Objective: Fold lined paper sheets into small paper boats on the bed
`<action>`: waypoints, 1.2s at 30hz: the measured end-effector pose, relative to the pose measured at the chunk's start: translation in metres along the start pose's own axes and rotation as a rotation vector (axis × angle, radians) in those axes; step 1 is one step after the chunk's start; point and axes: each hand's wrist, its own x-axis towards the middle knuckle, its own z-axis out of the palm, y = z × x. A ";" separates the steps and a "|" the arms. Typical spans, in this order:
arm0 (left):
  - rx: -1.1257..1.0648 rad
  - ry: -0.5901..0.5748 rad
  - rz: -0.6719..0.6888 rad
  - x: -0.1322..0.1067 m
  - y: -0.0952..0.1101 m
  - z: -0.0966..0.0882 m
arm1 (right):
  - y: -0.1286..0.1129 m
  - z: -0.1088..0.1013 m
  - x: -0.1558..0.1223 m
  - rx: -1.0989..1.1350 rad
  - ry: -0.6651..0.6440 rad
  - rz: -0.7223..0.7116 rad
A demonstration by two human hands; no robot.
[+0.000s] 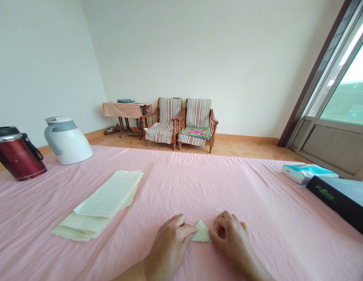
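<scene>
A small folded piece of pale green paper [202, 233] lies on the pink cloth, its top coming to a point like a triangle. From the left, my left hand [173, 242] pinches its edge between thumb and fingers. My right hand [230, 234] has curled fingers, with the thumb and index finger at the paper's right corner. Fingers partly hide both side corners. Farther left rests a loose stack of lined pale green paper sheets [108, 197], apart from both hands.
On the pink cloth [228, 183], a red thermos [19, 156] and a white jug [71, 142] stand at the left. A black box [339, 199] and a blue-and-white package [307, 171] lie at the right. Two wooden armchairs [195, 113] stand beyond the far edge.
</scene>
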 end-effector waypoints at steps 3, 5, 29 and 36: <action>0.005 -0.011 -0.007 0.000 0.001 -0.001 | 0.000 0.001 0.000 -0.006 -0.005 -0.005; 0.011 -0.022 -0.015 0.000 0.002 -0.001 | -0.001 0.001 0.000 -0.014 0.001 -0.006; 0.192 -0.085 0.274 0.000 -0.004 0.001 | 0.005 0.005 -0.006 -0.033 0.118 -0.075; 0.195 -0.074 0.271 -0.001 -0.004 -0.001 | 0.008 0.001 -0.012 0.074 0.212 -0.206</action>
